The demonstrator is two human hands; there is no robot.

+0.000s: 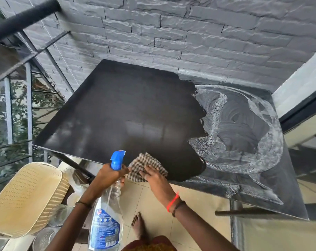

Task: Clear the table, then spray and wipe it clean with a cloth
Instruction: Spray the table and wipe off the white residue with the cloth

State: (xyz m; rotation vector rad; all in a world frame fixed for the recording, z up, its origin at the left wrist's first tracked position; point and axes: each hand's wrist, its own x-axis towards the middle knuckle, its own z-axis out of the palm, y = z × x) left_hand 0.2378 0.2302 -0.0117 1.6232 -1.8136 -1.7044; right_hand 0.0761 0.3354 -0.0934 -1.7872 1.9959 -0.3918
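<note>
- table [117, 105] is filling the middle of the view. its dark top is sitting against the wall, and its left part is looking dark and shiny.
- grey brick wall [171, 33] is standing behind the table, touching its far edge.
- white foam [273, 142] is lying in big curvy streaks on the right part of the table top, making a ring shape near the right edge.
- light floor tiles [198, 200] are showing below the near edge of the table.
- pale woven chair [27, 192] is standing at the bottom left, near the table's left corner.
- metal railing [28, 105] is running along the left side, with green leaves behind it.
- spray bottle [108, 205] is being held up off the table, just beside its near edge. it is clear, with a blue label and a blue top, and the top is pointing toward the table.
- checked cloth [144, 163] is lying on the near edge of the table, just beside the bottle's blue top, with a bit hanging over the edge.
- left hand [108, 175] is gripping the neck of the spray bottle, with its fingers curled round it.
- right hand [155, 178] is pressing down on the cloth with its fingers mostly straight.
- bare foot [138, 225] is standing on the tiles below the hands.
- red thread [172, 201] is sitting round the right wrist.
</note>
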